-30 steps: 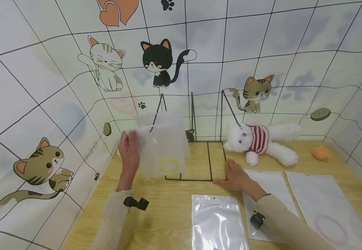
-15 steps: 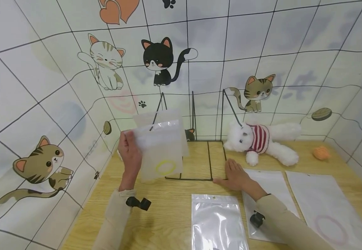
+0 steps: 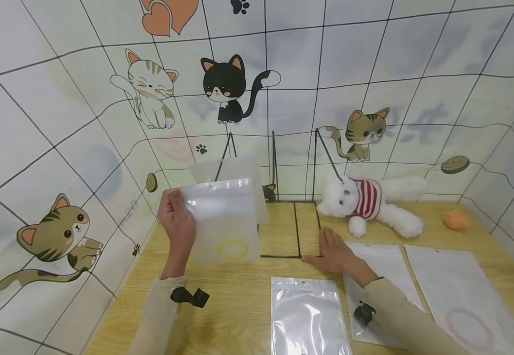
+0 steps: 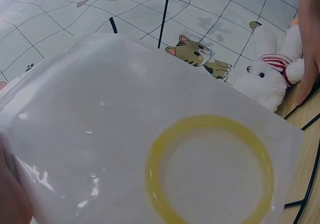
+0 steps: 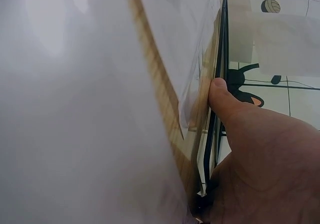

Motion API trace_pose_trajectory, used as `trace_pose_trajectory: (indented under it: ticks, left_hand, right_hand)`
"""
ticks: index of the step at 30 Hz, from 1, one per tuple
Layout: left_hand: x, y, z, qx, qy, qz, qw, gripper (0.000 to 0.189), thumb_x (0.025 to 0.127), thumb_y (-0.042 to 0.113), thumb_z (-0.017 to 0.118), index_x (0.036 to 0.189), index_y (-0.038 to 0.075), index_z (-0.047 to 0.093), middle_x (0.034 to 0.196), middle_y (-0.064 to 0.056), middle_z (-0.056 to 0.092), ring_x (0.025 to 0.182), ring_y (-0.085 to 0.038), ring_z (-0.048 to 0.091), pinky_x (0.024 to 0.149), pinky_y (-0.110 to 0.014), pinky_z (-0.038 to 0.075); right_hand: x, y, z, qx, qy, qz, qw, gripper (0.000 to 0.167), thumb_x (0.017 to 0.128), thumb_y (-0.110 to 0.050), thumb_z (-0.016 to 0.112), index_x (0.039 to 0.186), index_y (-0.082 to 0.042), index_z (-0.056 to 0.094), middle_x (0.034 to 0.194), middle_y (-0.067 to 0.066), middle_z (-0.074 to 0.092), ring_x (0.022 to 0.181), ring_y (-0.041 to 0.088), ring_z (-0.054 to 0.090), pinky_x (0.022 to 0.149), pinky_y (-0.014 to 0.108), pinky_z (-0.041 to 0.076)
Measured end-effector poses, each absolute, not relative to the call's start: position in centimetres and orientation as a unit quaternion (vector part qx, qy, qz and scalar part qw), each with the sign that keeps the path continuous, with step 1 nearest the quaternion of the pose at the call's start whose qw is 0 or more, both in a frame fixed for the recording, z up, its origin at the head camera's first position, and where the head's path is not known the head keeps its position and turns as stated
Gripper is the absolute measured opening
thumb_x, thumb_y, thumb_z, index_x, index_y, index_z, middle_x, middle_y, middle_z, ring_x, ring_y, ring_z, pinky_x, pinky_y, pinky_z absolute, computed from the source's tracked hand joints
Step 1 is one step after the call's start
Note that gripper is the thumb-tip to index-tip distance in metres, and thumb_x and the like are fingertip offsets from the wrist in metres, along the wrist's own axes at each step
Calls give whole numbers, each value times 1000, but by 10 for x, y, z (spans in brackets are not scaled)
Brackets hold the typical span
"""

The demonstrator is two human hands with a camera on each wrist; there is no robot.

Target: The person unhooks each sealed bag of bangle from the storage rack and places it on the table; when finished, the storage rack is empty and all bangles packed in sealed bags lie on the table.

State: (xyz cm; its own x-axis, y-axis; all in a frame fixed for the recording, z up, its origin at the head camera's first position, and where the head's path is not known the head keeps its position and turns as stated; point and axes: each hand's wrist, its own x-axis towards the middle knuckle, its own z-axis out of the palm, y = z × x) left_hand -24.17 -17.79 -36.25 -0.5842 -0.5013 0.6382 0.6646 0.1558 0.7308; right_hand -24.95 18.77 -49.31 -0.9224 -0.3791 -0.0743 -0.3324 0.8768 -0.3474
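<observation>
My left hand point(image 3: 177, 217) pinches the upper left corner of a frosted zip bag point(image 3: 221, 217), held upright above the table. A yellow ring point(image 3: 232, 240) shows low on the bag; the left wrist view shows this ring point(image 4: 154, 169) large. Behind the held bag, another translucent bag point(image 3: 241, 167) stands at a black wire rack point(image 3: 297, 229), partly hidden. My right hand point(image 3: 334, 251) lies palm down at the rack's front right corner, fingers straight and thumb spread. In the right wrist view my thumb point(image 5: 225, 97) touches the black wire.
A silvery zip bag point(image 3: 303, 315) lies at the front of the wooden table point(image 3: 221, 305). Two white bags point(image 3: 461, 281) lie at right, one with a pink ring. Behind them are a white plush toy point(image 3: 368, 199) and an orange object point(image 3: 456, 219). A cat-print wall stands close behind.
The held bag has tipped, shifted slightly left and down, and now faces me more squarely with its top strip showing. My right hand has stayed on the rack.
</observation>
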Motion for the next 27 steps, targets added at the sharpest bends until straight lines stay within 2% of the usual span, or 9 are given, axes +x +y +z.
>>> trace_pose_trajectory:
  ticks: [7,10,13,19,24,27]
  left_hand:
    - [-234,-180,-356,-49,-569,-682,457,33,99,39,57,74,19,57,57,10,42,50,-1,39,48,-17,29]
    - [-228,-180,-354,-44,-553,-705,441,34,99,39,57,73,18,55,56,9,42,49,-2,40,46,-16,30]
    - [-219,-181,-352,-26,-571,-711,408,34,102,36,54,74,18,55,57,7,44,47,-3,42,45,-17,32]
    - [-204,-189,-357,49,-652,-694,301,35,102,45,52,81,19,59,63,7,55,51,-5,51,47,-20,42]
    - [-208,-196,-388,85,-694,-679,224,42,100,54,51,82,16,57,65,7,56,55,-6,53,52,-22,46]
    - [-210,-195,-412,89,-724,-657,190,44,101,53,49,81,14,55,64,7,51,57,-7,49,54,-22,43]
  right_hand:
    - [-253,188,-497,-183,966,-165,73,106,95,-59,56,148,23,15,156,43,12,148,54,13,120,63,15]
    - [-253,188,-495,-184,965,-167,79,106,95,-59,56,148,23,15,156,42,12,148,53,12,120,63,14]
    - [-251,188,-494,-184,965,-168,82,106,95,-58,57,148,23,15,156,43,12,148,54,13,120,63,15]
    - [-250,187,-493,-183,965,-171,81,105,95,-58,57,148,23,14,156,43,11,148,54,12,120,62,13]
    - [-249,187,-492,-183,965,-171,79,105,95,-58,56,148,23,14,156,43,11,148,54,12,120,63,13]
    - [-249,187,-493,-182,965,-172,82,105,95,-57,57,148,23,14,156,43,11,148,54,12,120,63,14]
